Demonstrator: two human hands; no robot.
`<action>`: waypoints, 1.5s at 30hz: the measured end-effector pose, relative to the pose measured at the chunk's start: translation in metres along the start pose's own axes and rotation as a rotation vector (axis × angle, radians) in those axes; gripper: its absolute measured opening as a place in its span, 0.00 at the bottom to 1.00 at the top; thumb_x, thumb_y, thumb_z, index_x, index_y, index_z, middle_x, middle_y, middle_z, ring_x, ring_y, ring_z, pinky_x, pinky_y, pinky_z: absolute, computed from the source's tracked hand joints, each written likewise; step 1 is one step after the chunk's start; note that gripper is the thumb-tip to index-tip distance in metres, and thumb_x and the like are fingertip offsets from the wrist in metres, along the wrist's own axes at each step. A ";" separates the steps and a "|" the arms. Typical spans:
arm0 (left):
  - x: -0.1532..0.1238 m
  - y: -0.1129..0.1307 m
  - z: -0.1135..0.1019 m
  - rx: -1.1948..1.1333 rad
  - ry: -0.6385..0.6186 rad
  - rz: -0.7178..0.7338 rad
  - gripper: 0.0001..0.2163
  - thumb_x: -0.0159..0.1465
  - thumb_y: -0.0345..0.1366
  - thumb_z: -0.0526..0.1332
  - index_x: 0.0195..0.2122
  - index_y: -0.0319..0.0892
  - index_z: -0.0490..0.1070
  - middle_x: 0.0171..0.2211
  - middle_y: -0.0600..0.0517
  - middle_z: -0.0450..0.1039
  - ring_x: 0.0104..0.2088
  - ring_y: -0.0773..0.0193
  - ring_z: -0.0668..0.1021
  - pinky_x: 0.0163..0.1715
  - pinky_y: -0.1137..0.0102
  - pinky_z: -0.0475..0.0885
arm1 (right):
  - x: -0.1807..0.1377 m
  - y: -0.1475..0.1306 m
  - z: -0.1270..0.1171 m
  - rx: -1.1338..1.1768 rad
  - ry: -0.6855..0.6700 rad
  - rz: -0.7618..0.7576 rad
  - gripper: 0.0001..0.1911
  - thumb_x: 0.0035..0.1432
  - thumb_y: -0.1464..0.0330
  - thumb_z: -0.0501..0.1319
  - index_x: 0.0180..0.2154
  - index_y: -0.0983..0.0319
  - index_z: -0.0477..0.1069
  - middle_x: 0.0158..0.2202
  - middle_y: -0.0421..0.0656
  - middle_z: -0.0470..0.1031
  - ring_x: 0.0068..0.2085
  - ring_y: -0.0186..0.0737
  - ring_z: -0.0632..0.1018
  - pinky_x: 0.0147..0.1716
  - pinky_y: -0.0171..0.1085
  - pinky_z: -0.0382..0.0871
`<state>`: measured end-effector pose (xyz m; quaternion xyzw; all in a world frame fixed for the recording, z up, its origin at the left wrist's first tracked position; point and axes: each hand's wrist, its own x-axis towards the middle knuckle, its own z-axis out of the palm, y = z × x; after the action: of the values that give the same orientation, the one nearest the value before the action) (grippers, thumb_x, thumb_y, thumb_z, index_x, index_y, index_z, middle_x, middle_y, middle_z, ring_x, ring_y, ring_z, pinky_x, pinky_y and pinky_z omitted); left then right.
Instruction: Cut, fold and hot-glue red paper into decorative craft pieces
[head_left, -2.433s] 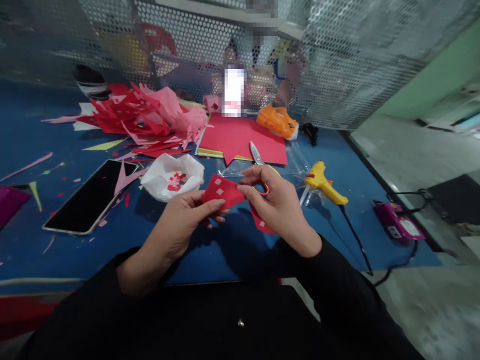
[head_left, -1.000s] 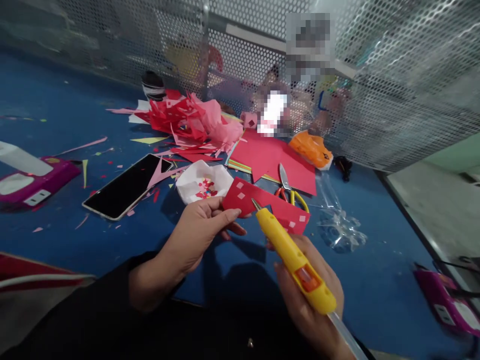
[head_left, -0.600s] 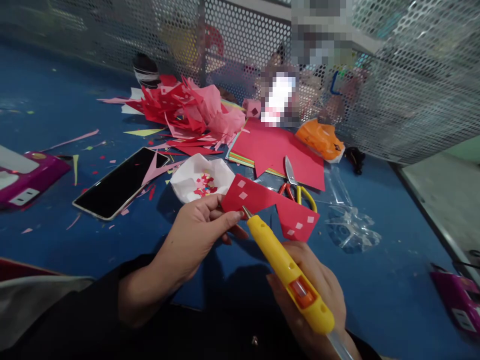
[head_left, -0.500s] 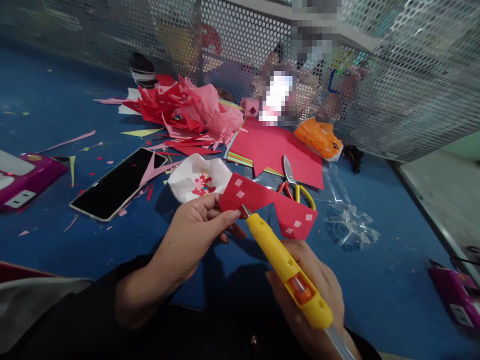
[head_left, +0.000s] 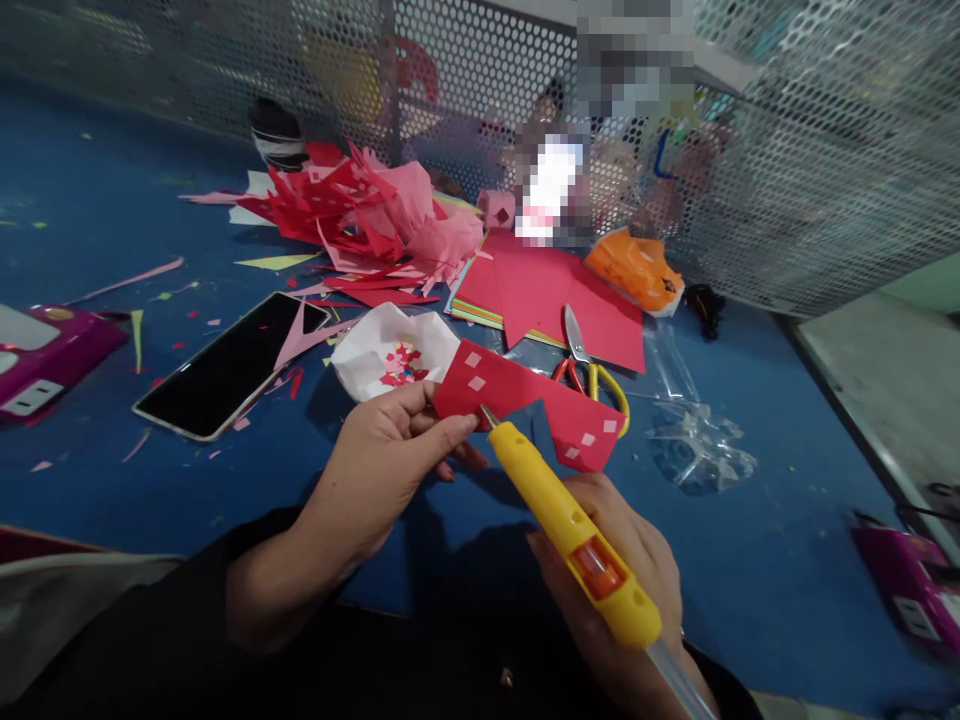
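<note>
Between the thumb and fingers of my left hand (head_left: pixel 394 455) is the left end of a red paper strip (head_left: pixel 517 385). A triangular notch is cut into the strip's lower edge, and small pale pink squares sit near both ends. My right hand (head_left: pixel 619 560) is wrapped round a yellow hot glue gun (head_left: pixel 559 515) with a clear glue stick out of its back. The gun's metal nozzle is at the strip's lower edge, close to my left thumb; whether it touches the paper I cannot tell. Behind the strip, a white paper dish (head_left: pixel 360 350) holds tiny red and pale paper bits.
Scissors (head_left: pixel 576 335) with red and yellow handles lie behind the strip, by a stack of coloured paper (head_left: pixel 581 285). Left are a phone (head_left: pixel 225 375) and a purple power strip (head_left: pixel 67 360). A pile of paper scraps (head_left: pixel 360 215), an orange bag (head_left: pixel 637 265) and clear plastic (head_left: pixel 701 450) lie around.
The view has shifted slightly, so everything sits a little further left and up. The strip's right end looks slightly turned; both hands keep their holds, the nozzle still near my left thumb.
</note>
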<state>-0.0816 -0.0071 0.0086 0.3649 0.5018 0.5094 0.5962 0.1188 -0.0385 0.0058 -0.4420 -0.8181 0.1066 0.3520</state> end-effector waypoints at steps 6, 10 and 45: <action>0.000 0.001 0.000 -0.008 -0.006 0.011 0.03 0.60 0.34 0.70 0.34 0.44 0.79 0.24 0.57 0.77 0.21 0.73 0.77 0.21 0.81 0.69 | -0.004 0.002 0.000 0.013 -0.030 0.010 0.02 0.65 0.70 0.59 0.37 0.57 0.67 0.28 0.35 0.73 0.27 0.32 0.76 0.25 0.31 0.68; 0.001 0.000 0.000 -0.013 -0.014 0.012 0.03 0.59 0.33 0.70 0.35 0.44 0.80 0.27 0.56 0.78 0.23 0.72 0.78 0.20 0.81 0.69 | -0.005 0.003 0.000 0.005 -0.019 0.005 0.02 0.65 0.69 0.59 0.37 0.58 0.67 0.28 0.36 0.73 0.27 0.32 0.76 0.25 0.32 0.68; 0.000 0.000 -0.001 -0.007 -0.016 0.005 0.03 0.60 0.34 0.70 0.35 0.45 0.80 0.26 0.58 0.77 0.22 0.74 0.77 0.20 0.82 0.69 | -0.008 0.002 0.002 -0.047 0.015 0.037 0.03 0.64 0.68 0.60 0.35 0.57 0.67 0.27 0.35 0.73 0.25 0.32 0.76 0.24 0.31 0.67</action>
<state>-0.0825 -0.0074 0.0084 0.3682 0.4945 0.5096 0.6002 0.1213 -0.0435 -0.0003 -0.4661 -0.8095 0.0905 0.3455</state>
